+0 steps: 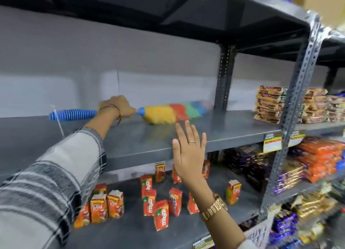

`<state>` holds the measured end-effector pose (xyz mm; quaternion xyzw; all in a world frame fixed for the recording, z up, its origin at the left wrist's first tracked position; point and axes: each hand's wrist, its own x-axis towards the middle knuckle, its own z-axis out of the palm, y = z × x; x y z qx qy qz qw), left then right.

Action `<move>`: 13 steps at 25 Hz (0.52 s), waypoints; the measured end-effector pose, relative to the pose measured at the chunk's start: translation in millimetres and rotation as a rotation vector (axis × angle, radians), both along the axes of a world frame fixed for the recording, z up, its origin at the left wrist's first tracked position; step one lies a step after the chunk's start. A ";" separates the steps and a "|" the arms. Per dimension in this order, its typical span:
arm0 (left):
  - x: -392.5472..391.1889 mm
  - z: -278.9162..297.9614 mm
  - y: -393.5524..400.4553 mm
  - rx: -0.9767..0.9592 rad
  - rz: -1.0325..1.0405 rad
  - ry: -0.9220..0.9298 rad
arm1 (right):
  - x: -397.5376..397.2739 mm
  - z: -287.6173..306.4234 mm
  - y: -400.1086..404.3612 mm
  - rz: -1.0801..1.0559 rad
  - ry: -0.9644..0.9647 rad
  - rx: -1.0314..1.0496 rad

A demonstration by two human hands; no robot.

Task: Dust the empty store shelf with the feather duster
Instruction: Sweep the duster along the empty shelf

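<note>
While wrapped tight around the blue handle, left hand (117, 107) lays multicoloured feather duster (168, 112) on grey shelf (233, 129); right hand (188, 151), fingers spread, on front edge.

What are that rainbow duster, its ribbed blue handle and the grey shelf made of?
Fluffy multicoloured duster head: soft synthetic fibre, probably, given the vivid dyes. Ribbed blue handle: moulded plastic, apparently, smooth and uniformly coloured. Grey shelf: painted metal, likely, with a thin folded edge and faint sheen.
</note>
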<state>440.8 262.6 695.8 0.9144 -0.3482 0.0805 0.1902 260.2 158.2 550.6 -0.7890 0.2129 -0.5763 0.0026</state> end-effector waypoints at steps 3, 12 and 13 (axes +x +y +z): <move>0.0 8.7 5.3 -0.150 -0.108 0.052 | -1.1 0.7 1.9 0.020 0.002 0.013; -7.8 -4.0 3.7 -0.085 0.077 -0.118 | -4.2 0.6 -0.3 0.026 0.049 -0.008; -7.5 -3.7 9.3 -0.141 -0.005 -0.046 | -4.0 0.7 -0.1 0.023 0.038 -0.008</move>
